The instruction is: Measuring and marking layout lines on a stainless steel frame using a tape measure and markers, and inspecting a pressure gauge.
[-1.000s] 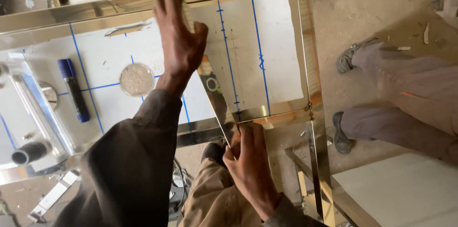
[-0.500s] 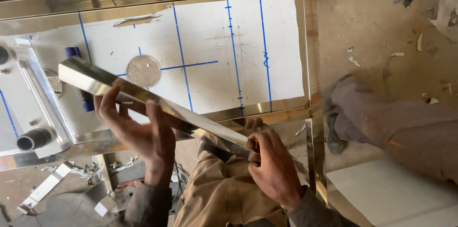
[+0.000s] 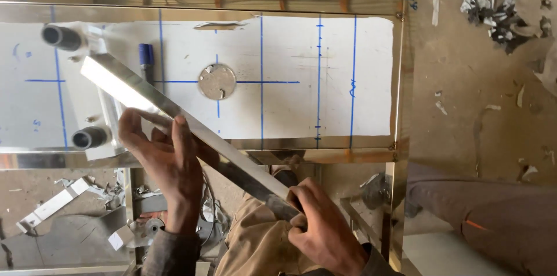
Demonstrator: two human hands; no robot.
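Long polished metal strip [image 3: 191, 131] held slantwise across the lap, upper end lying over the film-covered steel panel [image 3: 301, 108], lower end buried in the right hand [image 3: 322, 224]

Right hand closed in a tight fist round the lower end, just above the tan trouser knee [image 3: 261, 241]

Left hand [image 3: 168, 160] cupped under the middle of the strip, fingers curled round the far edge, thumb laid along the near edge; a half-closed grip, holding the strip

Upper end of the strip resting beside a blue marker pen [image 3: 147, 58], close to two short grey tubes [image 3: 75, 87] at the left of the panel

Round metal disc [image 3: 217, 81] lying free on the blue ruled lines, well apart from both hands

Mirror-bright frame rail [image 3: 203, 0] along the far side of the panel, a second one [image 3: 400, 137] down the right side

Another person's legs [image 3: 481, 218] in grey trousers at the lower right, near the frame

Scraps of peeled film and offcuts [image 3: 493, 12] strewn over the dirt floor

Likely hazards: bare fingers wrapped over raw sheet edges, so a slide along the strip risks a cut; the free upper end swinging and knocking the pen or scratching the mirror finish; a slack grip letting the long strip tip off towards the legs nearby
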